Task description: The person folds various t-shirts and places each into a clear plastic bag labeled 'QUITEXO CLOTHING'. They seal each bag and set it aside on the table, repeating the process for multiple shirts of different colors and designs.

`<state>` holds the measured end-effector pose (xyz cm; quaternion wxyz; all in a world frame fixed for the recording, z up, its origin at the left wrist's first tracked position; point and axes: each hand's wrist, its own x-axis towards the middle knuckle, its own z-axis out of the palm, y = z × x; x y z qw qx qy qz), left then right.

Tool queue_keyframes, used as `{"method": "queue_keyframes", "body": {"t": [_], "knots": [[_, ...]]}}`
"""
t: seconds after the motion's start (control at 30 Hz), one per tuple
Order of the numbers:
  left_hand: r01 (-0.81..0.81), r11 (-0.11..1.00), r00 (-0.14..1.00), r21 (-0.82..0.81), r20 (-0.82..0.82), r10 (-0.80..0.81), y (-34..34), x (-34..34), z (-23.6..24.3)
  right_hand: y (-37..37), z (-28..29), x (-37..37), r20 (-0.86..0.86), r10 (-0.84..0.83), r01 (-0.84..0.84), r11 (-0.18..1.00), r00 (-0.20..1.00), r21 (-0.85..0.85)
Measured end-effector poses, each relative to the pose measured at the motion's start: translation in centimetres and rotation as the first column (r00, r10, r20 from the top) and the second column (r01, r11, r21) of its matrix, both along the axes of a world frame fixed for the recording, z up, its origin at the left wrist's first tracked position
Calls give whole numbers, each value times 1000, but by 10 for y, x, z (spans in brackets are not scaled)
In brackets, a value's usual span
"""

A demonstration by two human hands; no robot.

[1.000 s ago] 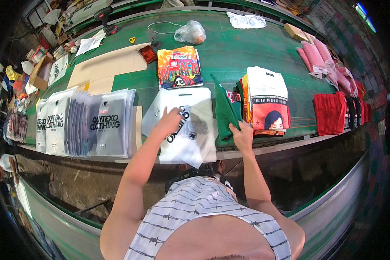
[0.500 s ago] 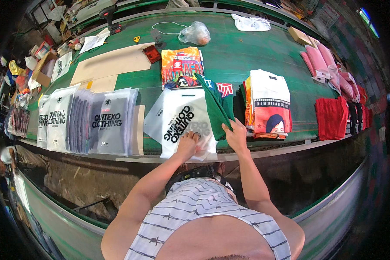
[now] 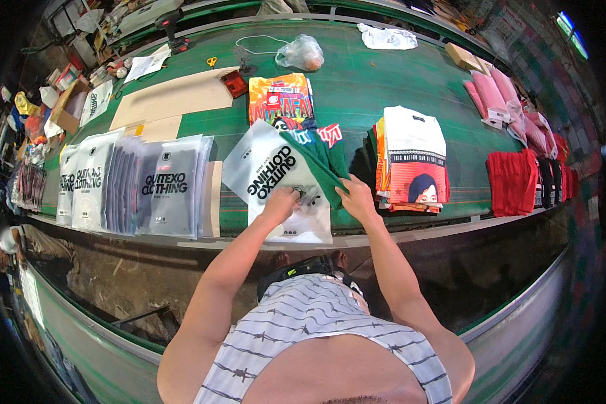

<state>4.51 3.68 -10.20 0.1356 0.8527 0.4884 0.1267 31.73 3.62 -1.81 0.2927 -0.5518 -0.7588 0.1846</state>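
A white printed plastic bag (image 3: 265, 161) lies at a slant on the table's near edge, with another bag layer (image 3: 296, 225) under or against it. My left hand (image 3: 281, 204) rests on the bags with its fingers curled, gripping the plastic. A folded dark green shirt (image 3: 328, 168) with red and white lettering slopes across the bag's right side. My right hand (image 3: 357, 197) pinches its lower corner. Behind the bag lies a stack of colourful folded shirts (image 3: 281, 97). To the right is a pile of folded shirts (image 3: 417, 158), a white one with a printed portrait on top.
Filled clear bags (image 3: 141, 185) stand in a row at the left, beside cardboard sheets (image 3: 172, 94). Red garments (image 3: 513, 182) and pink packages (image 3: 497, 94) lie at the right. Farther back are yellow scissors (image 3: 212, 62), a cordless drill (image 3: 172, 30) and a crumpled clear bag (image 3: 301, 52).
The green shirt has moved left and now covers more of the bag's upper right. My right hand has shifted slightly left with it. My left hand's fingers have curled in more.
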Motion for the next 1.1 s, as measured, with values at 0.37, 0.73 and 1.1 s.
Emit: {"method": "queue_keyframes", "body": {"t": [0.37, 0.73, 1.1], "knots": [[-112, 988, 993, -108, 30, 116, -71, 26, 24, -2, -26, 13, -42, 11, -15, 994, 999, -106], [-146, 949, 961, -280, 187, 203, -46, 19, 26, -9, -5, 17, -67, -12, 7, 998, 998, -64], [330, 912, 944, 242, -70, -323, -20, -10, 48, -68, 163, 89, -120, 235, -259, 932, 965, -253]]}}
